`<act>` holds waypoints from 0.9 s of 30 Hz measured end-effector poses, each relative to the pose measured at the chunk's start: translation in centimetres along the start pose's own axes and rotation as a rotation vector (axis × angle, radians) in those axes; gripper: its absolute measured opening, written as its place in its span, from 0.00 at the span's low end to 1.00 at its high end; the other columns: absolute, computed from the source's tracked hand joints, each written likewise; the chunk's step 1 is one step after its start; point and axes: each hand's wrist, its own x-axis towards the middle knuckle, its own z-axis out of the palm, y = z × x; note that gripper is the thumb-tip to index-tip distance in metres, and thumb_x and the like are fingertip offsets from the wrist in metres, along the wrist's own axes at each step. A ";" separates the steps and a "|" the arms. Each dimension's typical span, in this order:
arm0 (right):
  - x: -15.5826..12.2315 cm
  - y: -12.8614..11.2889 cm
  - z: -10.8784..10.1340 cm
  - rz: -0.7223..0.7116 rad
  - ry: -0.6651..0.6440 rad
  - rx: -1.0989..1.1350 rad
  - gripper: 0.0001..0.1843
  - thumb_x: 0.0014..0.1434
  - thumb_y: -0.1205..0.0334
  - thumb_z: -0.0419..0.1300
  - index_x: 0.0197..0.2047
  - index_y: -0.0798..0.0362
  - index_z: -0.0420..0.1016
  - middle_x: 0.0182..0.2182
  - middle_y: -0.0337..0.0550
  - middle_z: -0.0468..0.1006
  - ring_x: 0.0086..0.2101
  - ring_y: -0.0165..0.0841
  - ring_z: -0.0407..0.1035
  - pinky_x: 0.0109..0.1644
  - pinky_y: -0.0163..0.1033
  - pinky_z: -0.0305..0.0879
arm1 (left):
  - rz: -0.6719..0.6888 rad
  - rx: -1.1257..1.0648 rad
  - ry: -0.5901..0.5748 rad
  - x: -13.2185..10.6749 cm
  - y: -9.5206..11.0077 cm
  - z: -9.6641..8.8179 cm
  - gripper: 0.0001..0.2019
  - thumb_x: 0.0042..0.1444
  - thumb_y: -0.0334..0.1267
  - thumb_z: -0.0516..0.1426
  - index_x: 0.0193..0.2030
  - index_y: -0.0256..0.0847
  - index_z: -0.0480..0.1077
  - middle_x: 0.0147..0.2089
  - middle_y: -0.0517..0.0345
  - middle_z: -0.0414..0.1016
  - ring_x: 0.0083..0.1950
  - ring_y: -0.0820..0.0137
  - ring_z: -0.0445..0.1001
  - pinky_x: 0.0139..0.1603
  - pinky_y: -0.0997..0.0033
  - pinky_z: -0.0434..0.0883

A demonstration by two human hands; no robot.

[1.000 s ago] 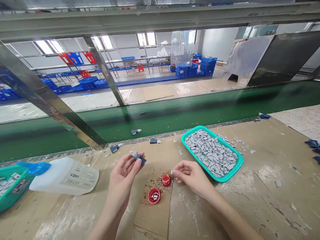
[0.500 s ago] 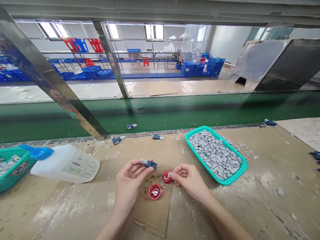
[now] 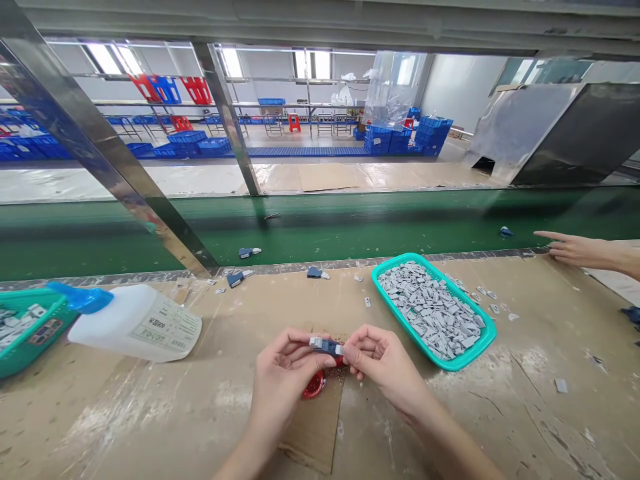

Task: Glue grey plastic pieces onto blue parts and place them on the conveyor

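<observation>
The left hand (image 3: pixel 285 373) and right hand (image 3: pixel 387 363) are clamping a blue-and-grey plastic part (image 3: pixel 325 346), its long axis lying level, grey end pointing left; the white jug's (image 3: pixel 135 325) label is unreadably small.

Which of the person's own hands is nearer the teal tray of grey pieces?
Right. The right hand is just left of the teal tray, not touching it. The left hand is farther left, on the right hand's other side, across the blue-and-grey part.
</observation>
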 end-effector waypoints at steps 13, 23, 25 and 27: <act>-0.1 0.0 -0.4 0.078 -0.155 -0.103 0.21 0.49 0.46 0.64 0.38 0.52 0.66 0.31 0.40 0.75 0.27 0.30 0.67 0.20 0.27 0.59 | 0.059 0.099 -0.040 -0.8 -0.3 0.6 0.07 0.37 0.33 0.67 0.25 0.40 0.74 0.34 0.52 0.81 0.38 0.55 0.79 0.39 0.61 0.79; 0.4 -3.5 -9.5 -0.281 0.516 -1.052 0.10 0.60 0.61 0.54 0.42 0.48 0.76 0.41 0.44 0.76 0.42 0.40 0.65 0.43 0.42 0.61 | 0.342 0.472 -0.010 2.9 0.7 -0.7 0.21 0.50 0.40 0.61 0.52 0.42 0.69 0.47 0.51 0.77 0.48 0.61 0.75 0.55 0.61 0.69; 0.8 -3.1 -11.4 -0.188 0.533 -1.278 0.10 0.59 0.63 0.56 0.40 0.48 0.78 0.37 0.46 0.76 0.42 0.43 0.63 0.43 0.43 0.59 | 0.429 0.663 -0.035 6.3 1.1 -2.0 0.24 0.55 0.42 0.56 0.59 0.42 0.62 0.53 0.49 0.74 0.52 0.62 0.72 0.56 0.60 0.67; 1.2 -2.5 -12.1 -0.120 0.501 -1.355 0.08 0.57 0.63 0.58 0.36 0.48 0.80 0.33 0.47 0.76 0.41 0.44 0.63 0.41 0.43 0.57 | 0.553 0.940 0.014 10.3 1.5 -2.9 0.26 0.59 0.43 0.50 0.63 0.41 0.56 0.55 0.46 0.71 0.52 0.60 0.73 0.52 0.60 0.68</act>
